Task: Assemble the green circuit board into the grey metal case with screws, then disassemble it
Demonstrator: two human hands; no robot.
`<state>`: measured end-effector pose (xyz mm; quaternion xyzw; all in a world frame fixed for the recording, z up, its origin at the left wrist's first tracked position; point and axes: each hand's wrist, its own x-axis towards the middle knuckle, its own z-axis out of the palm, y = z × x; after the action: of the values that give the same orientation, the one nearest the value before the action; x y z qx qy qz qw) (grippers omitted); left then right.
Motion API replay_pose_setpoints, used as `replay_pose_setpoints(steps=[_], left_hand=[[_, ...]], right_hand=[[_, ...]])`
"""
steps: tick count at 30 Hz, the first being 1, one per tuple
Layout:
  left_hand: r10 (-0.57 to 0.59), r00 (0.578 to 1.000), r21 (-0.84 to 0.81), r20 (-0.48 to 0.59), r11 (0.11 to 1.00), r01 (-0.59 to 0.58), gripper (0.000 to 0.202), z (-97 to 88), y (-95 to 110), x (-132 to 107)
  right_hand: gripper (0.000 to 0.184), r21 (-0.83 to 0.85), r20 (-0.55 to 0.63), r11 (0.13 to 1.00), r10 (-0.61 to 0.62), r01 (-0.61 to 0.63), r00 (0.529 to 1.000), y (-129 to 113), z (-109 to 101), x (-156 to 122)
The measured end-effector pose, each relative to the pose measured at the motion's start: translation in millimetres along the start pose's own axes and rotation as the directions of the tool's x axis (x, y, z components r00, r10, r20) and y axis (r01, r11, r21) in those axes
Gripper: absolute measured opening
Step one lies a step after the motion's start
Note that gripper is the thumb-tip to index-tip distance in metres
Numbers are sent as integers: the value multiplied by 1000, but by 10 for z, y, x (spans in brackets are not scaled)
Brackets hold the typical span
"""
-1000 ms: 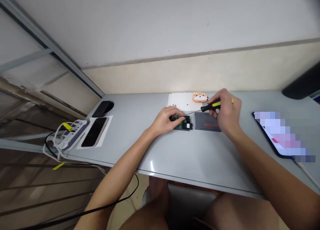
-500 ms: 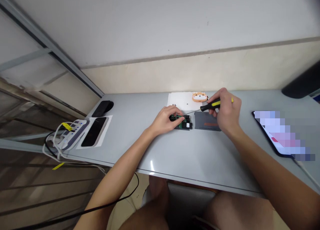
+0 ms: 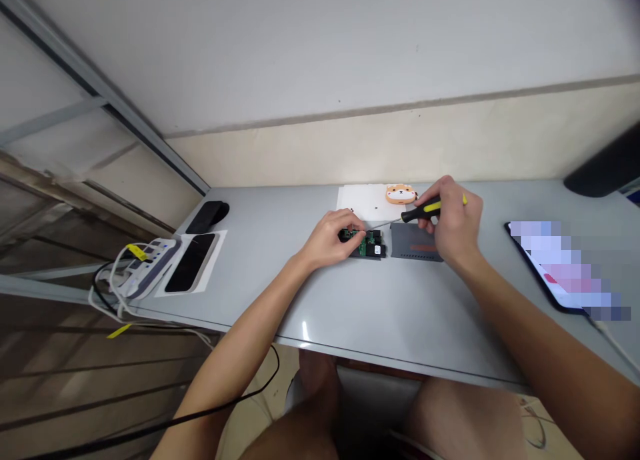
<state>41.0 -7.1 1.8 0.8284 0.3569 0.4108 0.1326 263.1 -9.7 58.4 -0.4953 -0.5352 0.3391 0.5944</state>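
A green and black circuit board point(image 3: 371, 241) lies on the grey desk. Over its left part rests my left hand point(image 3: 334, 237), thumb and index finger pinched together at the screwdriver's tip; whatever lies between them is too small or hidden to name. My right hand point(image 3: 456, 223) grips the black and yellow handle of a screwdriver point(image 3: 420, 212). The shaft slants down to the left, its end meeting my left fingertips above the board. Just right of the board lies a flat dark grey cover point(image 3: 413, 240), partly behind my right hand.
Behind the board are a white paper sheet point(image 3: 364, 199) with tiny dark bits and an orange animal-face case point(image 3: 401, 194). A phone point(image 3: 191, 263), a power strip point(image 3: 150, 267) with cables and a black object point(image 3: 206, 217) sit at left. A lit tablet-like screen point(image 3: 560, 267) lies at right.
My left thumb and index finger have drawn closer together at the screwdriver tip. The right hand keeps its hold with almost no movement. The view has shifted very slightly.
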Motion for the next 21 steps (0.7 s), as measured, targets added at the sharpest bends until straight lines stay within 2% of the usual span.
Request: replay_pose_setpoints(steps=[9, 15, 19, 21], left_hand=[[-41, 993, 199, 107, 980, 19, 12, -36, -5, -13], [-68, 985, 173, 158, 984, 40, 12, -55, 15, -19], [-120, 961, 158, 250, 984, 82, 38, -69, 26, -24], [-122, 946, 143, 299, 986, 82, 40, -72, 29, -22]], right_hand=[[51, -64, 58, 998, 19, -15, 998, 36, 27, 30], [54, -61, 90, 998, 16, -11, 996, 39, 16, 33], [51, -65, 91, 998, 13, -7, 996, 41, 6, 38], [50, -87, 99, 996, 21, -12, 995, 36, 2, 35]])
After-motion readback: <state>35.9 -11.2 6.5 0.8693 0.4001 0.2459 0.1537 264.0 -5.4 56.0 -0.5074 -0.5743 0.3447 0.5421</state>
